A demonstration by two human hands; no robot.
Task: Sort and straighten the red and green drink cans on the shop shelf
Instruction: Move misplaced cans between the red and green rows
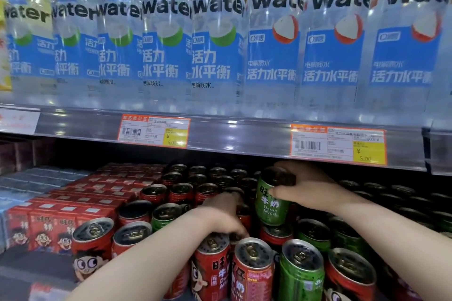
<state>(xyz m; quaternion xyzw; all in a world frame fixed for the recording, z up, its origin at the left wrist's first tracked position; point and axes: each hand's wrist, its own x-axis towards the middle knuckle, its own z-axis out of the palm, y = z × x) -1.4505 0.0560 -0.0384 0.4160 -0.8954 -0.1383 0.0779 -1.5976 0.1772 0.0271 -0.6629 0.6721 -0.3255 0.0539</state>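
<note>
My right hand (309, 189) grips a green milk can (271, 200) by its top and holds it lifted above the rows, just under the upper shelf's edge. My left hand (223, 215) reaches in among the red cans in the middle, fingers curled down over a red can (243, 217) that is mostly hidden by the hand. At the front stand red cans (212, 266) mixed with green cans (302, 273). Another green can (166, 215) sits among red ones to the left. More green cans (314, 233) stand at right.
Red drink cartons (46, 230) fill the lower shelf's left side, with blue packs (29, 186) beyond. Dark cans (401, 200) sit at the right rear. The upper shelf rail (234, 134) with price tags hangs low over the cans; water bottles (217, 39) stand above.
</note>
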